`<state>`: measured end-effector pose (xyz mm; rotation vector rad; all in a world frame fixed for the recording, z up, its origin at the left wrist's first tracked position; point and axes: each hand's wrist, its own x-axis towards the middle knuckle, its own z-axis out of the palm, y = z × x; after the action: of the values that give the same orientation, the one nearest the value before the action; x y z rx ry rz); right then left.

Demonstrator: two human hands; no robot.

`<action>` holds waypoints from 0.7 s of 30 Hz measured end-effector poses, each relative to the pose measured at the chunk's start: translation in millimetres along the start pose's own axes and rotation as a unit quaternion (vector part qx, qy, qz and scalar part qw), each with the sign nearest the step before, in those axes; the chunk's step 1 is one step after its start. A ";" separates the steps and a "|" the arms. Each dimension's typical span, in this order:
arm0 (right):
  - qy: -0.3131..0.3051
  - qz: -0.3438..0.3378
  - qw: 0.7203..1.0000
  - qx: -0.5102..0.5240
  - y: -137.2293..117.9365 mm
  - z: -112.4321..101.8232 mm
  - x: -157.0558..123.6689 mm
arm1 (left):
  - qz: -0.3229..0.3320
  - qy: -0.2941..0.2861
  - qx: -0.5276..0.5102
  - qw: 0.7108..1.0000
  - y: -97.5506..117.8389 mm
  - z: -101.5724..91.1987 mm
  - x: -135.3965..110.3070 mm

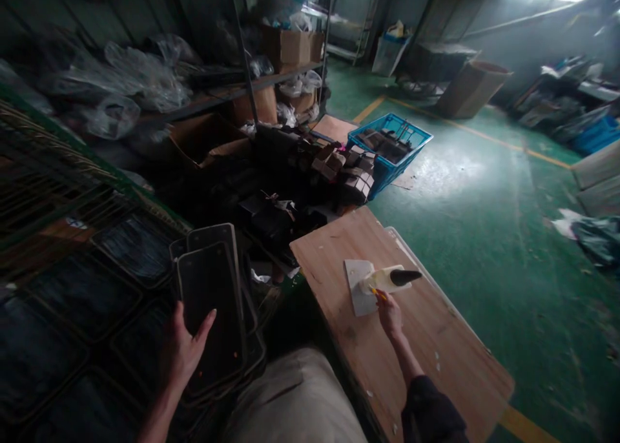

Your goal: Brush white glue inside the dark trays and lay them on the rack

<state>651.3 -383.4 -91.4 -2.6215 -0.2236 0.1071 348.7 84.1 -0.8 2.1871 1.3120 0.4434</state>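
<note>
My left hand [188, 349] has its thumb and finger spread at the lower left edge of a dark flat panel [210, 301] with rounded corners and a pale rim. I cannot tell whether it presses on the panel, which lies on a stack of similar ones. Above the wooden board [416, 346], my right hand [390, 315] is closed around a thin yellow stick [378, 293], its far end unclear. That stick meets a whitish container [385, 279] with a black cone-shaped part [405, 276]. Beneath the container is a pale flat plate [358, 288].
More dark panels [82, 294] lie at the left beside a green-edged rack [92, 155]. Beyond the board are bundled dark pieces [358, 175] and a blue crate [391, 152]. Shelves with plastic bags [145, 75] stand behind. The green floor [498, 236] extends right.
</note>
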 end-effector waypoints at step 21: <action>-0.097 0.005 0.995 -0.026 37.5 26.3 24.7 | -0.057 0.001 0.063 0.996 -15.6 -53.8 -98.8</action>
<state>677.7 -398.7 -133.5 -2.6651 -0.2822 0.3640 262.6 18.0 32.5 2.1986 1.4937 0.3255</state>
